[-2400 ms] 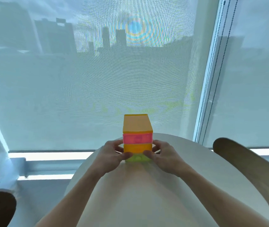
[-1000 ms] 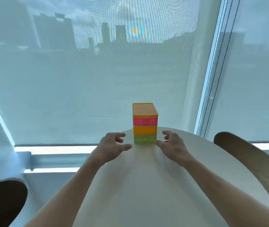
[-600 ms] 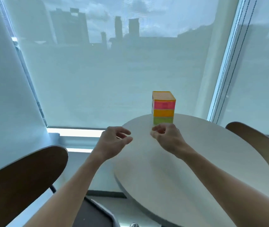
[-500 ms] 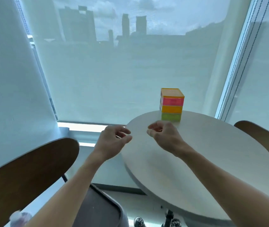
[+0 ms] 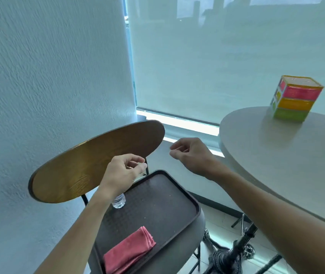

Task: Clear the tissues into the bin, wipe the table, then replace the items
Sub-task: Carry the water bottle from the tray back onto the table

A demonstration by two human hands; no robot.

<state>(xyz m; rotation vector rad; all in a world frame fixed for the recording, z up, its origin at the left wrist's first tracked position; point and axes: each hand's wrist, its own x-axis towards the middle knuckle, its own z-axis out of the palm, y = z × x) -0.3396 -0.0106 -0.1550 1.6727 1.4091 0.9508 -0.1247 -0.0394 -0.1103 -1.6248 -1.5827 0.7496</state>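
On the chair seat, a dark tray holds a small clear bottle and folded pink cloth. Left hand hovers above the bottle, right hand nearby; both w/ fingers loosely curled, empty. Bottle probably light, slick: grip mid-body. Chair back crowds the reach. Colourful drawer box sits on the surface.

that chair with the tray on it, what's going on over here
A person is reaching both bare hands toward the chair. On its seat sits a dark tray holding a folded pink cloth and a small clear bottle. The left hand hangs over the tray's far end above the bottle; the right hand hovers beside it. Both are loosely curled and hold nothing. The colourful drawer box already stands on the round table.
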